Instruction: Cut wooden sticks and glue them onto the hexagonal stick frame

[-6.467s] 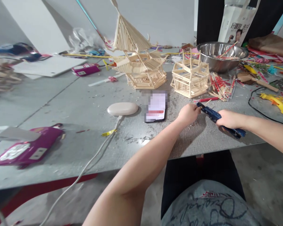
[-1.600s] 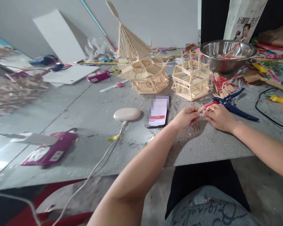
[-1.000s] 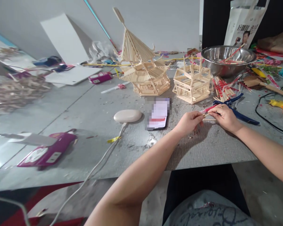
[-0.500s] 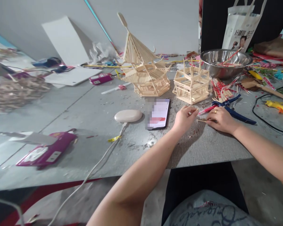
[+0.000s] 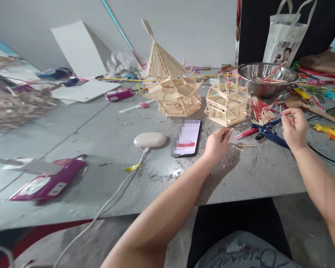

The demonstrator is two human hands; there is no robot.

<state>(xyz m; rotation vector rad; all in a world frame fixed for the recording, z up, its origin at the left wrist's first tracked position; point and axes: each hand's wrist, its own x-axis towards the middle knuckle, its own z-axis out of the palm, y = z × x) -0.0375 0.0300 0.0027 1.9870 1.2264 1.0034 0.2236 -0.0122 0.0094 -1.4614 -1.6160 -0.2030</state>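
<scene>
My left hand point(image 5: 218, 143) is pinched on a small wooden stick point(image 5: 231, 130), just in front of the smaller stick frame point(image 5: 227, 102). My right hand point(image 5: 294, 126) is raised over the handles of the blue pliers point(image 5: 270, 132), its fingers closed together; a thin thing seems to stand at its fingertips, too small to name. Between the hands, short cut sticks point(image 5: 238, 148) lie on the table beside a red marker point(image 5: 246, 134). A taller stick pagoda point(image 5: 171, 89) with a pointed roof stands behind the phone point(image 5: 187, 137).
A steel bowl point(image 5: 265, 89) and red-wrapped sticks point(image 5: 262, 109) are at the back right, a yellow glue gun point(image 5: 331, 134) at the far right. Left are a white oval device point(image 5: 150, 140) with a cable and a purple power strip point(image 5: 51, 178).
My right hand has lifted away from the short sticks and moved right, leaving them on the table. My left hand has stayed nearly in place.
</scene>
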